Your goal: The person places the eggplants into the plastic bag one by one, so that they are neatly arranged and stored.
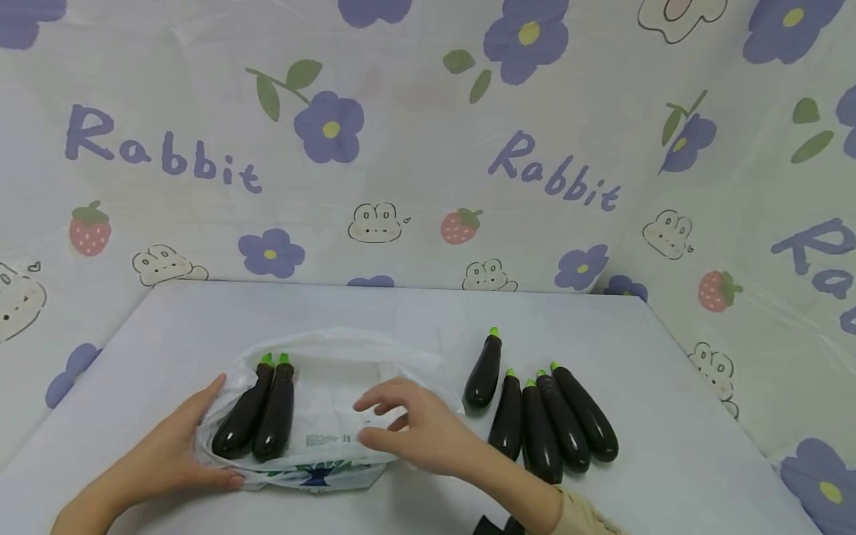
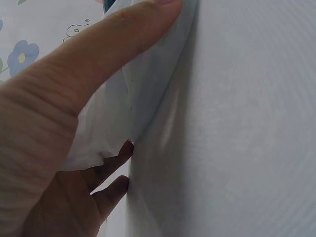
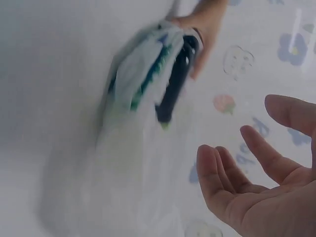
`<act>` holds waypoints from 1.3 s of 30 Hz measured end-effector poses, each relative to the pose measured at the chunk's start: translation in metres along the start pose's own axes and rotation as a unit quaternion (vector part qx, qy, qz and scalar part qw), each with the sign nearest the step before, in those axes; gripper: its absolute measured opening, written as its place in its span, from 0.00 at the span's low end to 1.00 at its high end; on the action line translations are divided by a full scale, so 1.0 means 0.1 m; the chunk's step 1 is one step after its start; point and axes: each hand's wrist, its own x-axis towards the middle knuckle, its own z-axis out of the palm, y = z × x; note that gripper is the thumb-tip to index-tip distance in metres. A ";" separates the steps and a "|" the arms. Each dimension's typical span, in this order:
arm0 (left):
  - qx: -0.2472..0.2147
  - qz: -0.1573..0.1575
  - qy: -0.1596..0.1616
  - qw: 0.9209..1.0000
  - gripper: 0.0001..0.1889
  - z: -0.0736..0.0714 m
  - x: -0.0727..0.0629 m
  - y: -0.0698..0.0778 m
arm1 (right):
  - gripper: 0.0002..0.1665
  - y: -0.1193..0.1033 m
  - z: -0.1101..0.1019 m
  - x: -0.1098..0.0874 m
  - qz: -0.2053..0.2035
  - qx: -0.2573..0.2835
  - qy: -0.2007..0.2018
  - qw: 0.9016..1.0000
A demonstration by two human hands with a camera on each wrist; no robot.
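A white plastic bag (image 1: 334,379) lies on its side, its mouth spread wide. Two dark eggplants with green stem ends, a left one (image 1: 244,412) and a right one (image 1: 276,412), rest side by side in its left part. My left hand (image 1: 170,446) holds the bag's left end, thumb along the near side and fingers on the far side. In the left wrist view, the thumb (image 2: 113,44) presses against the plastic. My right hand (image 1: 417,427) hovers over the right part of the bag, fingers loosely bent and apart, with nothing in it.
Several more eggplants (image 1: 565,416) lie on the white table (image 1: 669,446) to the right, partly behind my right forearm. One eggplant (image 1: 484,371) lies slightly apart, near the bag's right edge. A patterned cloth (image 1: 414,148) hangs behind the table.
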 end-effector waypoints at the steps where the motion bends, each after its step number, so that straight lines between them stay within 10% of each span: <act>1: 0.000 -0.003 -0.001 1.000 0.74 0.00 0.00 0.01 | 0.14 0.02 -0.09 -0.09 -0.003 -0.006 0.012 1.000; 14: -0.004 -0.007 -0.008 1.000 0.74 0.00 0.01 0.02 | 0.12 0.43 -0.91 -0.94 0.043 -0.060 0.163 0.984; 39: 0.001 -0.011 -0.008 1.000 0.73 0.00 -0.01 0.04 | 0.26 0.87 -1.60 -1.38 0.162 -0.103 0.277 0.941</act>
